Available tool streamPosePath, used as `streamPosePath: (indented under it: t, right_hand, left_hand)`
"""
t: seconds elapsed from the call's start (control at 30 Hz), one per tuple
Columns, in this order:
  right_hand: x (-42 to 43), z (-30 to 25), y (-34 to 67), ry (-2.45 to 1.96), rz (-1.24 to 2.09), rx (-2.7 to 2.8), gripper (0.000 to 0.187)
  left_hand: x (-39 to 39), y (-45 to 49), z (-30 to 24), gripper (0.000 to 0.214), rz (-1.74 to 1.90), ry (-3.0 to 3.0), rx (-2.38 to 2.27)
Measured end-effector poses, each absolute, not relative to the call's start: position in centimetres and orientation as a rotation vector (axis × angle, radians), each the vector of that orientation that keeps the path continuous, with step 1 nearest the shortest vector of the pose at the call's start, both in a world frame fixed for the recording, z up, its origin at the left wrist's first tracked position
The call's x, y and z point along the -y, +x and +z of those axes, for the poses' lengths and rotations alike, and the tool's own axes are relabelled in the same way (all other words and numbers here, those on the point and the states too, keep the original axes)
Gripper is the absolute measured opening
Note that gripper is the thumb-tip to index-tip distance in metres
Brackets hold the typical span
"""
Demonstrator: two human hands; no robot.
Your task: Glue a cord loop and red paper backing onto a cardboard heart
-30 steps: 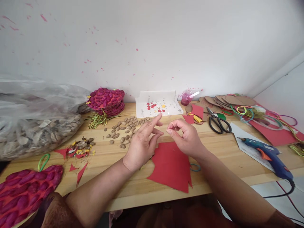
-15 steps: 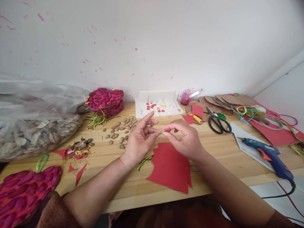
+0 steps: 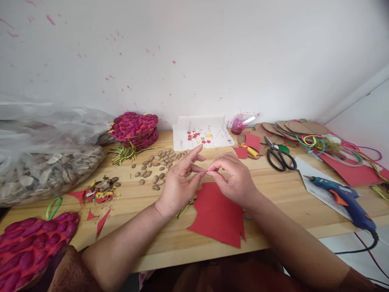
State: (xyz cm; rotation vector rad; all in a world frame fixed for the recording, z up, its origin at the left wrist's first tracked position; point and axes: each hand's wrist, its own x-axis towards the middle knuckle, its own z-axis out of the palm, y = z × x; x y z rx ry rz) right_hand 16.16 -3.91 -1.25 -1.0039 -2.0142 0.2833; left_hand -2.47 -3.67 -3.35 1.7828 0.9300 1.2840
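My left hand (image 3: 182, 182) and my right hand (image 3: 232, 176) meet fingertip to fingertip over the table. Thumb and forefinger of each are pinched together; whatever lies between them is too small to make out. The other left fingers stretch upward. Below them lies a cut sheet of red paper (image 3: 217, 215), with a few green-brown strands (image 3: 185, 209) showing at its left edge. Loose brown seeds (image 3: 155, 178) are scattered left of my left hand. Behind my hands, small red and yellow paper stars (image 3: 194, 136) lie on a white sheet (image 3: 220, 140).
On the right are black-handled scissors (image 3: 279, 156), a blue glue gun (image 3: 343, 194) on white paper, cardboard discs (image 3: 304, 127) and a cup of pink paint (image 3: 238, 125). To the left sit a bag of seeds (image 3: 51, 170), pink seed-covered pieces (image 3: 133, 127) and paper scraps (image 3: 103, 223).
My fingertips have drawn closer together, the right hand shifting slightly left. The pinched fingers now touch. Things on the table stay where they were.
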Motion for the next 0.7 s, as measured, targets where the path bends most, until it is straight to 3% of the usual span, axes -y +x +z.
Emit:
streamPosePath:
  t: [0.27, 0.4, 0.53, 0.7]
  right_hand:
    - [4.3, -0.7, 15.8, -0.998, 0.363, 1.969, 0.012]
    - [3.7, -1.1, 16.7, -1.112, 0.273, 1.781, 0.008]
    - [3.1, -1.5, 17.3, -1.261, 0.252, 1.677, 0.018]
    - [2.7, -2.0, 17.6, -1.339, 0.336, 1.726, 0.019]
  left_hand:
    - [4.0, -2.5, -2.9, 0.061, 1.348, 2.117, -0.94]
    - [3.8, -2.4, -3.2, 0.062, 1.361, 1.869, -0.901]
    - [3.6, -2.4, -3.2, 0.065, 1.369, 1.665, -0.851]
    - [3.4, -2.5, -3.1, 0.054, 1.357, 1.664, -0.86]
